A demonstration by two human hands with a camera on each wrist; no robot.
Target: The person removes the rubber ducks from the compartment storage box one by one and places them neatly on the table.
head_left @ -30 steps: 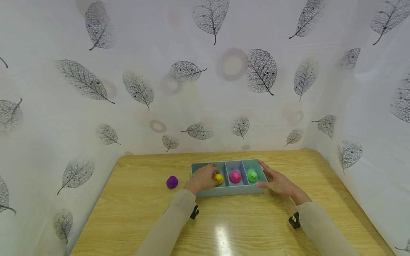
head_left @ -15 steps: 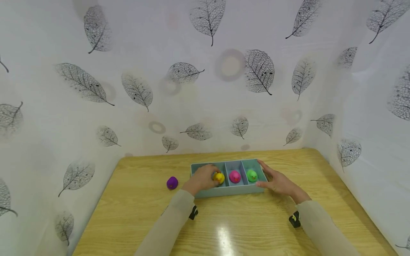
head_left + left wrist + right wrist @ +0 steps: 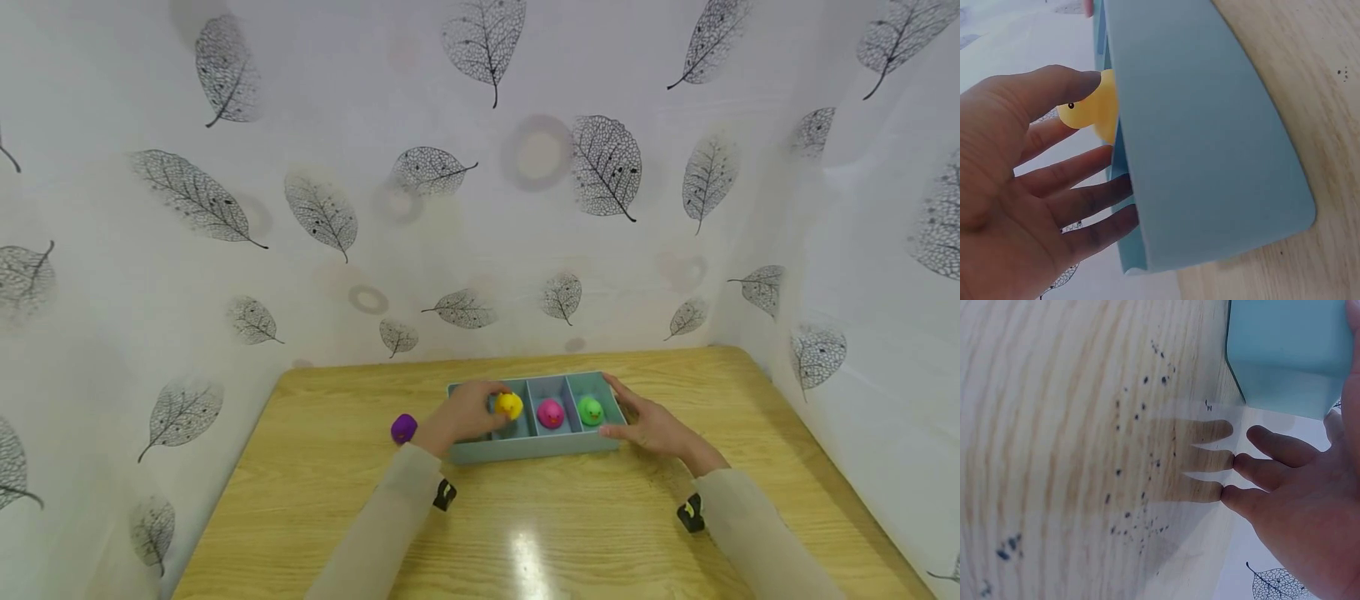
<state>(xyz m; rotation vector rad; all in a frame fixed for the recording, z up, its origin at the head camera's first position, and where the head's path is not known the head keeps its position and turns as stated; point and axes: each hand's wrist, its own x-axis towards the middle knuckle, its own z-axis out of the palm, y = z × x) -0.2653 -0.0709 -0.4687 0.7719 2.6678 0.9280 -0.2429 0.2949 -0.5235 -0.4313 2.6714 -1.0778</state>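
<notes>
A yellow rubber duck (image 3: 509, 406) is pinched between the thumb and fingers of my left hand (image 3: 468, 411). It is raised in the left part of a pale blue-green divided box (image 3: 536, 448). In the left wrist view, the duck (image 3: 1090, 109) shows past the rim of the box (image 3: 1204, 137); the lower fingers spread loosely. My right hand (image 3: 656, 427) holds the right end of the box, thumb at the front corner and a finger at the back. A pink duck (image 3: 551, 414) and a green duck (image 3: 591, 411) sit in separate compartments. The leftmost compartment is mostly hidden.
A purple duck (image 3: 403, 428) lies on the wooden table (image 3: 480, 533) left of the box. Leaf-patterned sheeting (image 3: 450, 242) encloses the table at the back and sides. Each wrist carries a small black camera.
My left hand has lifted the yellow duck up from its compartment and shifted slightly back and left. The right hand and the box stay in place.
</notes>
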